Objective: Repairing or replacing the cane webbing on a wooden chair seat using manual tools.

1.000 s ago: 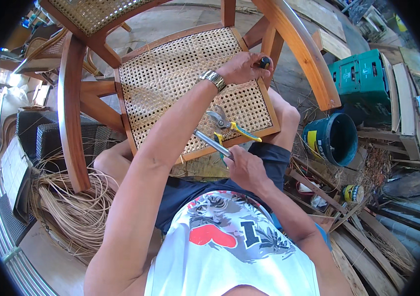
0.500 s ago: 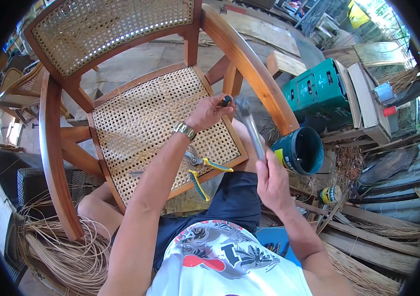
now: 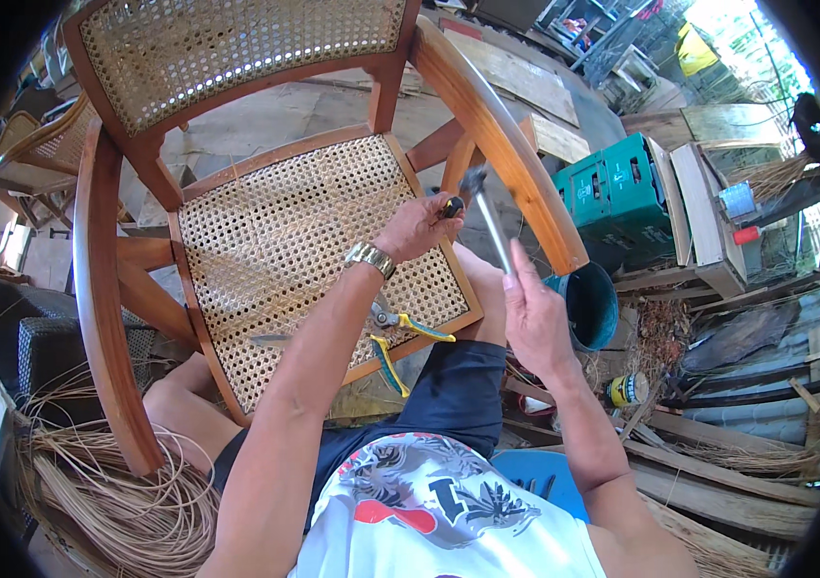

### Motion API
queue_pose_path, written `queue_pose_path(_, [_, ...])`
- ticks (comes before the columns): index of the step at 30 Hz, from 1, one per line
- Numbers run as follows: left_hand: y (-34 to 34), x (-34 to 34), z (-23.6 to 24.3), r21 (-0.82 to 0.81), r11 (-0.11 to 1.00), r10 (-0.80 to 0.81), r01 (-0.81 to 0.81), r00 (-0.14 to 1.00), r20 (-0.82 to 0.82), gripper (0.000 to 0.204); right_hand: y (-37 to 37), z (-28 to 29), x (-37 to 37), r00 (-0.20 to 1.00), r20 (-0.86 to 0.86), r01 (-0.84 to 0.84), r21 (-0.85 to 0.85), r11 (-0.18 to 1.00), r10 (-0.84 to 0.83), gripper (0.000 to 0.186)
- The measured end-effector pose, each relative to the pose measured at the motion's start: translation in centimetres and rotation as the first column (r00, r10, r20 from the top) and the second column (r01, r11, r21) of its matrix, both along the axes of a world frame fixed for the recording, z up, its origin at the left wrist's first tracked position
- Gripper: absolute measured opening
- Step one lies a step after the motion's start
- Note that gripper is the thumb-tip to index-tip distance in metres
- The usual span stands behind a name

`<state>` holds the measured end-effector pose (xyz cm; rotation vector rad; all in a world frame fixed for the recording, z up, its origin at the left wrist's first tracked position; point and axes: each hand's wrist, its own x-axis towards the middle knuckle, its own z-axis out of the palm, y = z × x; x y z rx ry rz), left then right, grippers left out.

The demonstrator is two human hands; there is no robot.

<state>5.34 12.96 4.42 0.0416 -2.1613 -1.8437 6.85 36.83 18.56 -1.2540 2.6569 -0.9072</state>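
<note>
My left hand [image 3: 420, 229], with a watch on its wrist, is closed round a tool with a dark rounded handle end [image 3: 451, 206]. It rests over the right edge of the cane seat [image 3: 294, 231] of a wooden armchair. The tool's lower part is hidden by my fingers. In my right hand [image 3: 537, 323] is a hammer [image 3: 494, 223], gripped by its metal shaft, its dark head raised beside the tool's handle end. Pliers or cutters with yellow-and-green handles [image 3: 389, 358] lie on the seat's front edge. Left of them a thin pointed blade [image 3: 268, 338] sticks out from under my left forearm.
The chair's right armrest [image 3: 511, 159] rises close beyond the hammer. A dark green bucket [image 3: 595, 306] and a green crate [image 3: 617, 202] stand at the right. Coiled cane strips [image 3: 131, 491] lie at lower left. A small yellow-labelled can [image 3: 628, 389] sits among wooden slats.
The hammer head has risen a little away from the tool's handle end. My left hand keeps its hold on the tool at the seat edge. The whole view has shifted slightly.
</note>
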Motion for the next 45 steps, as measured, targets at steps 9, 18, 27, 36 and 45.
queue_pose_path(9, [0.0, -0.9, -0.7, -0.109, 0.994, 0.029, -0.034, 0.999, -0.044, 0.016, 0.0, -1.2, -1.0, 0.99, -0.132, -0.039, 0.033, 0.999, 0.043, 0.052])
queue_pose_path(18, [-2.8, -2.2, -0.6, -0.406, 0.904, -0.165, 0.136, 0.986, -0.037, 0.034, 5.0, -4.1, -0.9, 0.993, 0.047, 0.107, -0.03, 0.994, -0.105, 0.04])
queue_pose_path(27, [-1.9, -1.9, 0.5, -0.544, 0.817, -0.109, 0.192, 0.977, 0.182, 0.033, 16.3, -12.4, 6.0, 0.6, 0.765, 0.28, 0.072, 0.957, -0.233, 0.032])
queue_pose_path(36, [9.0, -0.9, -0.6, -0.336, 0.713, 0.637, -0.615, 0.769, -0.055, 0.041, 16.2, -12.8, 5.3, 0.624, 0.743, 0.343, 0.018, 0.939, -0.242, 0.03])
queue_pose_path(45, [3.1, 0.4, 0.1, -0.314, 0.923, 0.2, -0.22, 0.975, -0.095, 0.039, 15.5, -10.7, 4.1, 0.778, 0.592, 0.231, 0.04, 0.972, -0.209, 0.031])
